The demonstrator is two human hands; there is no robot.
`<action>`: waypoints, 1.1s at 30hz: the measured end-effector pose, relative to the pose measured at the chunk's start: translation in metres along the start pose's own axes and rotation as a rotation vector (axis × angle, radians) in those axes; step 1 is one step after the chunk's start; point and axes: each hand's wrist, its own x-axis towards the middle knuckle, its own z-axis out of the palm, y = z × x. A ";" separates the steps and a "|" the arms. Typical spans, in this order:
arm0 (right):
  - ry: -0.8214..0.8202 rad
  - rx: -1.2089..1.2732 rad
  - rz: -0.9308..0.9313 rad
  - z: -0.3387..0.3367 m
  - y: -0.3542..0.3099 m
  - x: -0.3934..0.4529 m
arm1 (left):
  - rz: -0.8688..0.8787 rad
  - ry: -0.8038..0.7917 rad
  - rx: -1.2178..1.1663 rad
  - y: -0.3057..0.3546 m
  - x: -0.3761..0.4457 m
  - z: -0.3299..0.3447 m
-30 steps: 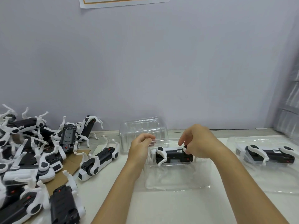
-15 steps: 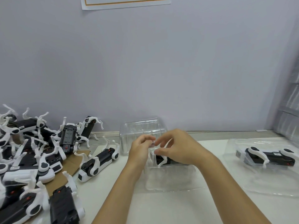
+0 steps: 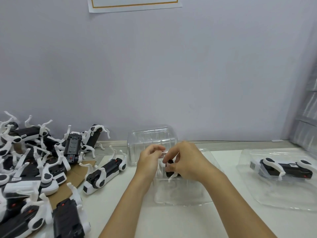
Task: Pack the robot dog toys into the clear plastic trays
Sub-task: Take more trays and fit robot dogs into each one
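Note:
A clear plastic tray (image 3: 178,194) lies in the middle of the white table with a black and white robot dog toy (image 3: 172,174) in its far part, mostly hidden by my hands. My right hand (image 3: 186,162) curls over the toy's left end and pinches it. My left hand (image 3: 150,159) grips the tray's left rim beside it, fingers curled. Another packed robot dog toy (image 3: 284,169) lies in a second clear tray (image 3: 274,194) at the right. A loose robot dog toy (image 3: 103,176) lies left of my hands.
A heap of several robot dog toys (image 3: 32,169) covers brown cardboard (image 3: 75,174) on the left. An empty clear tray (image 3: 151,140) stands upturned behind my hands by the wall. Stacked clear trays (image 3: 307,127) lean at the far right.
My right hand moved left from the toy's right end to its left end, close to my left hand. The left hand stayed on the tray rim.

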 end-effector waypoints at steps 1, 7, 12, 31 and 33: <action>-0.008 0.022 -0.010 -0.002 0.002 0.000 | -0.001 -0.003 -0.003 0.000 0.000 0.000; 0.143 -0.035 0.035 -0.027 0.022 0.000 | 0.001 0.003 -0.022 0.002 -0.001 -0.001; 0.077 -0.273 0.202 -0.027 0.027 -0.002 | -0.009 0.013 -0.025 0.003 -0.002 0.000; 0.461 0.193 0.239 -0.032 0.033 0.005 | 0.286 -0.476 0.936 0.043 -0.029 0.007; 0.504 0.249 0.255 -0.031 0.036 0.005 | 0.270 -0.544 1.050 0.044 -0.032 0.009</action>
